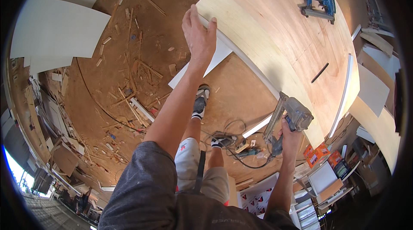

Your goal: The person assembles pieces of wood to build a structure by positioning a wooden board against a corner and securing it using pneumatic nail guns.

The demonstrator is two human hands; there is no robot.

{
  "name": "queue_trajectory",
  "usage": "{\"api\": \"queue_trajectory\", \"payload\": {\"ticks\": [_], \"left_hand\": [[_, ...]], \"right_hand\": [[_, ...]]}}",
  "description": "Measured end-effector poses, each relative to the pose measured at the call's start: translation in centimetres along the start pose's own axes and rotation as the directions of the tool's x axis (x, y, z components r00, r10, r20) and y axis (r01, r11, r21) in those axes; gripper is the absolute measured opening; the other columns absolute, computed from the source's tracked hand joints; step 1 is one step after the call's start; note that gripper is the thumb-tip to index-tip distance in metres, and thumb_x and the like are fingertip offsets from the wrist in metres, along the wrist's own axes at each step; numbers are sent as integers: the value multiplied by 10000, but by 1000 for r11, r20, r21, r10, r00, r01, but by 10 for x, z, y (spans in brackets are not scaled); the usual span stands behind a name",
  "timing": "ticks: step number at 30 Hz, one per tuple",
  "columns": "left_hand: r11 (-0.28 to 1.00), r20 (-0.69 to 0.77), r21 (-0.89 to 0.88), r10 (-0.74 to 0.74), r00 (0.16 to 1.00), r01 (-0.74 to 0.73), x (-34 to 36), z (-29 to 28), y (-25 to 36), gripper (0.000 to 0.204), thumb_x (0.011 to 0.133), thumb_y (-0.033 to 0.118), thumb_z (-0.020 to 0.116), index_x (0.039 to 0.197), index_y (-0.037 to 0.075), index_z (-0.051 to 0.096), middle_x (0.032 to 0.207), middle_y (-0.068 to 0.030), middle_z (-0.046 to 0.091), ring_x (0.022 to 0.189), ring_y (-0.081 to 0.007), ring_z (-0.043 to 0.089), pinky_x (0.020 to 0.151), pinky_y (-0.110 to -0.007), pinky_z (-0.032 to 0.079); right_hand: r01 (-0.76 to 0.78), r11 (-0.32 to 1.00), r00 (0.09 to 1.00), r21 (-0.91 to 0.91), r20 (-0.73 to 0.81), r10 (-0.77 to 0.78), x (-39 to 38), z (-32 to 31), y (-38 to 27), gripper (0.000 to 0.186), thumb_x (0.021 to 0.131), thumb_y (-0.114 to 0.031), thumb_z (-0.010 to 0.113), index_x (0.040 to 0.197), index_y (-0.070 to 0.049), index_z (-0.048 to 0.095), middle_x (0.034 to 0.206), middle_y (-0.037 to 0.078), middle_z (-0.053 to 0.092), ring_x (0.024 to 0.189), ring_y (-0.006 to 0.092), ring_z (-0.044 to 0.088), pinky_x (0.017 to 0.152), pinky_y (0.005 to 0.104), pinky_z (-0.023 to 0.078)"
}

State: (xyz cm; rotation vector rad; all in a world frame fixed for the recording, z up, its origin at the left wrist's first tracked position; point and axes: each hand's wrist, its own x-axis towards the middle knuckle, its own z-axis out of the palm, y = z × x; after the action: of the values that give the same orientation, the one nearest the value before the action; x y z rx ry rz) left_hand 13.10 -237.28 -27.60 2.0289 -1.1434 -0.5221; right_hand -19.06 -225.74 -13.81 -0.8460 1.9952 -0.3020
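- At the plywood panel's point(275, 27) left corner, the left hand point(200, 36) is held with thumb and fingers spread.
- Beside the panel's near end, the nail gun point(299, 116) is gripped by the right hand's point(289, 137) wrapped fingers; tip contact cannot be told.
- Along the panel's left edge, the white strip point(251, 64) is apparently being fastened; flush alignment is called for.

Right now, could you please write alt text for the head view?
A person's right hand holds a grey nail gun at the edge of a wooden panel, with the left hand at the panel's far corner. A blue nail gun lies on the panel; scraps litter the floor.
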Motion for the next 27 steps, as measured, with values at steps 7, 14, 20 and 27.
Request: {"api": "queue_trajectory", "payload": {"ticks": [7, 14, 20, 27], "left_hand": [[755, 132, -458, -465, 875, 470, 6, 9, 14, 681, 927, 171, 540, 1454, -120, 220, 1381, -290, 359, 1271, -389, 409, 1071, -417, 340], [611, 228, -592, -498, 837, 525, 17, -1, 3, 702, 906, 182, 553, 1468, -91, 233, 1393, -244, 373, 1238, -312, 453, 1048, -374, 368], [482, 400, -567, -548, 735, 668, 27, -27, 11, 576, 905, 210, 562, 1400, -40, 405, 1273, -148, 565, 1161, -235, 535, 992, -363, 405], [842, 361, -117, -458, 812, 526, 48, -59, 8, 639, 888, 268, 578, 1394, -77, 399, 1349, -274, 503, 1237, -398, 501, 1030, -421, 401]], "right_hand": [[29, 997, 999, -73, -17, -30, 0, 2, -16, 189, 891, -182, 694, 973, -37, 606, 717, 7, 550, 510, 83, 482, 454, 249, 391], [-13, 986, 997, -168, 68, 24, 3, -6, -42, 195, 881, -212, 683, 926, -39, 607, 630, 2, 526, 467, 87, 483, 438, 247, 398], [12, 980, 991, -197, 135, 15, 12, -23, -45, 219, 878, -238, 678, 891, -37, 593, 602, 6, 522, 454, 96, 498, 428, 258, 404], [-9, 982, 991, -191, 129, 34, 21, -32, -49, 206, 853, -212, 670, 829, -22, 595, 604, 22, 548, 456, 97, 515, 421, 266, 409]]}}
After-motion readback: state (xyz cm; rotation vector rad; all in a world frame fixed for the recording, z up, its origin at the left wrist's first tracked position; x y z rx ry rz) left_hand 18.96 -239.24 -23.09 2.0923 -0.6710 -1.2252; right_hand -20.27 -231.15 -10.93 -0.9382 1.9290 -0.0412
